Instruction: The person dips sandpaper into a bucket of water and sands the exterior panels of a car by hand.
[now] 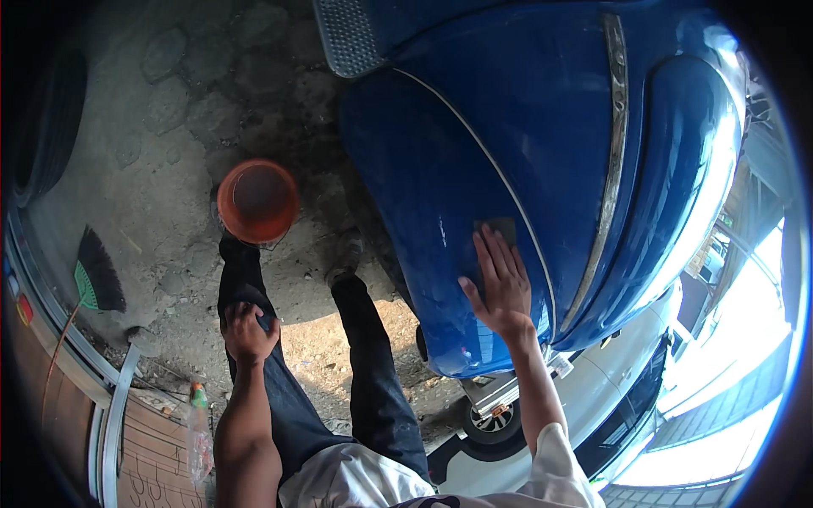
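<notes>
My right hand (502, 284) lies flat on the blue fender (423, 199) of a vehicle, fingers stretched out and thumb spread to the side. Beneath its fingertips is a small dark grey sheet (508, 229) that looks like sandpaper; most of it is covered by the fingers. The fender around it is glossy, with a pale trim strip (487, 158) curving just to the right of the hand. My left hand (248, 333) rests over my left knee, its fingers spread across the dark trousers. No object shows in it.
A red-orange bucket (227, 216) stands on the rough ground ahead of my left foot. To the left are a broom (99, 279), a clear plastic bottle (200, 440) and a tyre (55, 127). A white car (631, 381) is beyond the fender at the right.
</notes>
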The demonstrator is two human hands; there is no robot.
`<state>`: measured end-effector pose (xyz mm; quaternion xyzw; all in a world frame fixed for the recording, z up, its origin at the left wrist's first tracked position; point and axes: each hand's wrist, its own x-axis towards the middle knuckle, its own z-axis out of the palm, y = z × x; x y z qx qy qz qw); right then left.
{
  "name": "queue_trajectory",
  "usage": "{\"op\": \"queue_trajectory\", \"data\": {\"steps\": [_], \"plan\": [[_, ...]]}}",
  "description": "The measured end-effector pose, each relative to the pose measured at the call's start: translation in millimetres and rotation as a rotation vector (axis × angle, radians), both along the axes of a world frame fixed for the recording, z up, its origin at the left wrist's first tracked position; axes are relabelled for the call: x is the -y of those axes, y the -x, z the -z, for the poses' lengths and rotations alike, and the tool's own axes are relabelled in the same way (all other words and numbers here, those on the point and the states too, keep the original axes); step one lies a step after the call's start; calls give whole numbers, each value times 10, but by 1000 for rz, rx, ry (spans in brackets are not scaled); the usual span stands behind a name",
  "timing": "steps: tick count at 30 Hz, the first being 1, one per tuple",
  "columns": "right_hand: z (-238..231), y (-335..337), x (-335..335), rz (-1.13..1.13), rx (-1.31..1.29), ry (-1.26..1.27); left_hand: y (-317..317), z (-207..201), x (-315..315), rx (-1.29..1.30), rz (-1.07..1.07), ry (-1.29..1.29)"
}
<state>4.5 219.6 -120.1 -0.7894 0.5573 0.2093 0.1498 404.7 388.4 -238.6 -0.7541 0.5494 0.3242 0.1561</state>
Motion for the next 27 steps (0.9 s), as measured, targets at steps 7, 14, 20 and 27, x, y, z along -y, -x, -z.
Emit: {"op": "queue_trajectory", "data": {"steps": [7,14,20,27], "plan": [[237,-181,608,-38,-31,191,199,192,-10,-40,-4,12],[189,-278,-190,-116,9,-14,172,88,16,24,18,-62],[939,-480,883,-61,-68,462,177,156,12,-3,17,-45],[749,-859,164,-85,73,62,66,14,43,21,2,-119]]}}
